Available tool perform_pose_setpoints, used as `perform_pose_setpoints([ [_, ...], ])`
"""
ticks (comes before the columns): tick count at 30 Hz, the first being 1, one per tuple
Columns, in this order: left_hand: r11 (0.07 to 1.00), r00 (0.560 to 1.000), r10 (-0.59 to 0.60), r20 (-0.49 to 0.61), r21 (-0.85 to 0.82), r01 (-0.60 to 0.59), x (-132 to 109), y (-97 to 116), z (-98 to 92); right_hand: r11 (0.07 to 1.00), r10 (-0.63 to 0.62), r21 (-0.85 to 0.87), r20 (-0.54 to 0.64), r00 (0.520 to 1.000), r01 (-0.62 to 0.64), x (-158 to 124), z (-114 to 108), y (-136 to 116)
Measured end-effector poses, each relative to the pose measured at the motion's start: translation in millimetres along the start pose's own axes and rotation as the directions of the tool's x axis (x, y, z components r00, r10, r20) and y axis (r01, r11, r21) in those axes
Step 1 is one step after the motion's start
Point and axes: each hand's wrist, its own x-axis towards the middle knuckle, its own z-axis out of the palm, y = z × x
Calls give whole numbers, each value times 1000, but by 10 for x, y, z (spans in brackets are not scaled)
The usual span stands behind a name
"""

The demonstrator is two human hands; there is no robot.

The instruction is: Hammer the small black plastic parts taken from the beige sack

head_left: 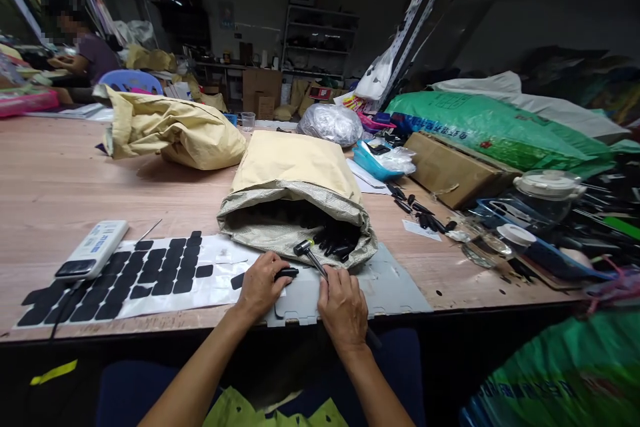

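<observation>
My left hand [260, 283] is closed around a small black part [287, 273] at the front of the table. In my right hand [343, 303] is a small hammer [315, 260], gripped by its handle, its dark head up near the sack's mouth. The tan sack [295, 163] lies right in front of both hands, open toward me, with many black pieces [337, 239] inside. Under my hands is a grey flat board [395, 287]. To the left, a white sheet [220, 253] carries rows of black rounded-square patches [165, 267].
A white device [97, 247] with a cord rests on the sheet beside a thin pointed tool [150, 229]. Another tan sack [195, 133] lies behind. Rightward are loose black parts [425, 213], a cardboard box [455, 170] and a lidded jar [545, 197]. A person [90, 50] sits far left.
</observation>
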Motion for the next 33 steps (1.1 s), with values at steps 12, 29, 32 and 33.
perform_pose_setpoints([
  [12, 993, 996, -87, 34, -83, 89, 71, -59, -41, 795, 104, 586, 122, 987, -156, -97, -144, 98],
  [29, 990, 992, -124, 26, -64, 126, 92, -57, 6, 751, -62, 657, 172, 983, -68, -305, -318, -32],
  [32, 990, 992, -123, 26, -66, 125, 90, -39, 0, 755, -54, 651, 176, 983, -75, -296, -314, -36],
  [33, 990, 992, -122, 31, -67, 124, 89, -32, -5, 750, -52, 657, 162, 985, -68, -291, -320, -43],
])
